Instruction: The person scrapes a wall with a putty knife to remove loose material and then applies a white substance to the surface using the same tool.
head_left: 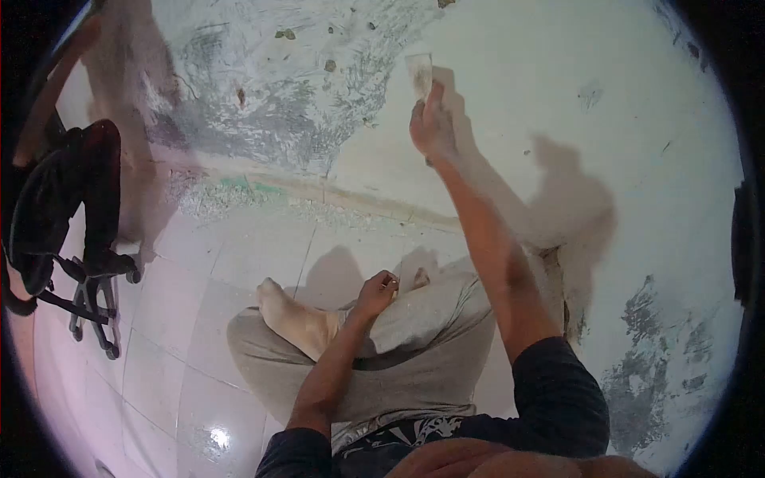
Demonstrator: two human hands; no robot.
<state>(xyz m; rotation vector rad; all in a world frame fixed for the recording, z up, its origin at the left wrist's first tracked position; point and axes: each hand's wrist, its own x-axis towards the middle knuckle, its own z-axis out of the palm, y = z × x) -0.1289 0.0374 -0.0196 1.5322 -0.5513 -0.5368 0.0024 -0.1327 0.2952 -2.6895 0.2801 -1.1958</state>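
Observation:
My right hand (433, 131) is closed round the handle of a putty knife (419, 73), whose flat, stained blade lies against or very near the wall (494, 64). Around the blade the wall is smooth and whitish; to its left the surface is rough, grey and patchy. My left hand (377, 294) rests over my crossed legs (374, 374), its fingers curled. A small pale thing shows at the fingertips, too small to name.
At the left, a person in dark clothes (102, 175) sits on a wheeled chair (96, 311). White scrapings (215, 199) lie on the tiled floor (175, 319) along the wall's foot. A wall corner with a damaged edge (554, 275) is beside my right arm.

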